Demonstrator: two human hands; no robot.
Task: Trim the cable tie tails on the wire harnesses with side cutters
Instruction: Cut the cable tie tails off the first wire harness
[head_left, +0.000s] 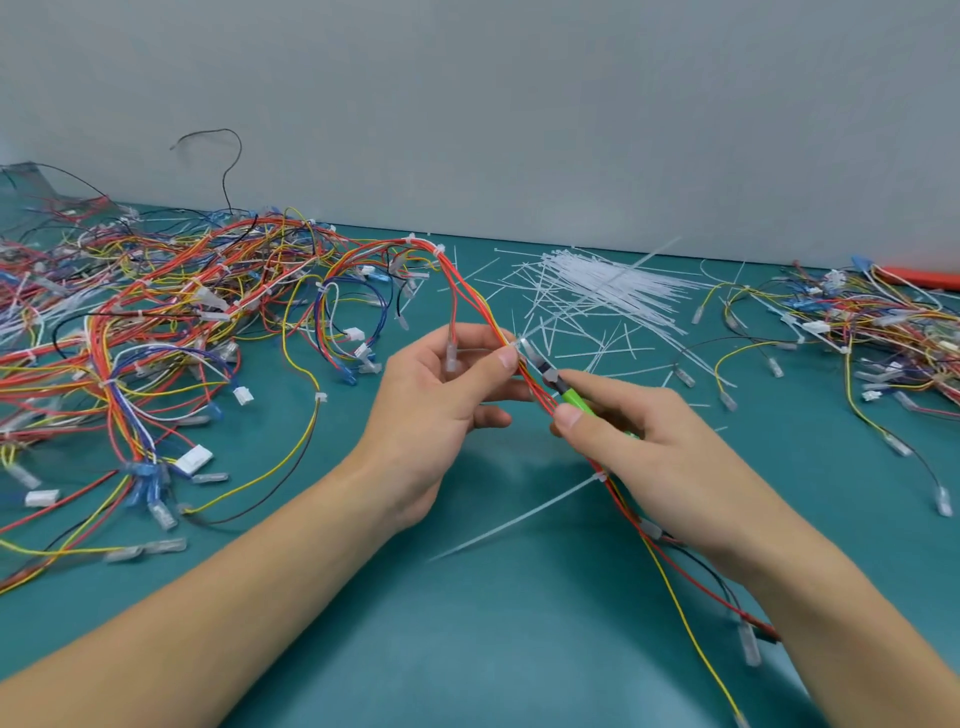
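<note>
my left hand (441, 384) pinches the wire harness (511, 358) between thumb and fingers, just below a cable tie (518, 343), lifted off the green table (467, 649). my right hand (639, 441) grips the side cutters (558, 382) by their green handles, fingers curled round them, the tip right at that tie. i cannot tell whether the blades are parted or closed on the tail; they are blurred. to do this cut well i would lay the flat face of the blades against the tie head, keep the red and yellow wires out of the bite, and squeeze once so no sharp stub is left. lower on the same harness a second tie (600, 476) has a long tail (509, 522) sticking out to the left, not yet trimmed. a heap of harnesses (156, 322) lies to the left, a smaller one (883, 332) to the right, and loose ties (613, 286) are spread near the wall.
</note>
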